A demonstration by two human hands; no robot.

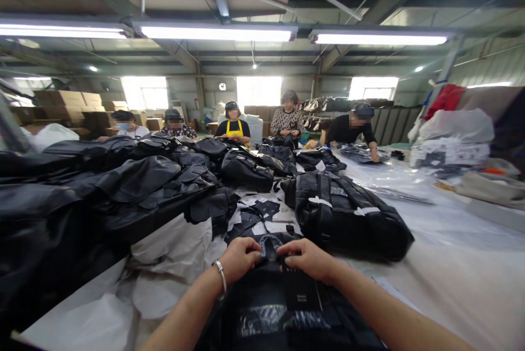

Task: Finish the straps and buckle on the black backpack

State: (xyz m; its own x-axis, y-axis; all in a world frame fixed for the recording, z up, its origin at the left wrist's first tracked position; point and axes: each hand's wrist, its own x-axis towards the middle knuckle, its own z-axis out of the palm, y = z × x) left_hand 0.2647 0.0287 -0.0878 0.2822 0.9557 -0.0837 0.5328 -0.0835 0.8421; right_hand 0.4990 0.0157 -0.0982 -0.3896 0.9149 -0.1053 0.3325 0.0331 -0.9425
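Observation:
A black bag (262, 313) lies on the table right in front of me. My left hand (239, 258), with a metal bracelet at the wrist, is closed on the bag's top edge near its handle. My right hand (310, 259) is closed too, pinching the top of the bag just above a black hang tag (301, 292) that lies on the bag's front. The two hands are close together, a few centimetres apart.
A large heap of black bags (123, 192) fills the left side, over white wrapping (172, 252). Another black bag (348, 214) lies ahead to the right, with loose tags (262, 217) between. Several people work at the far end. Clear plastic sheets (410, 192) cover the right side.

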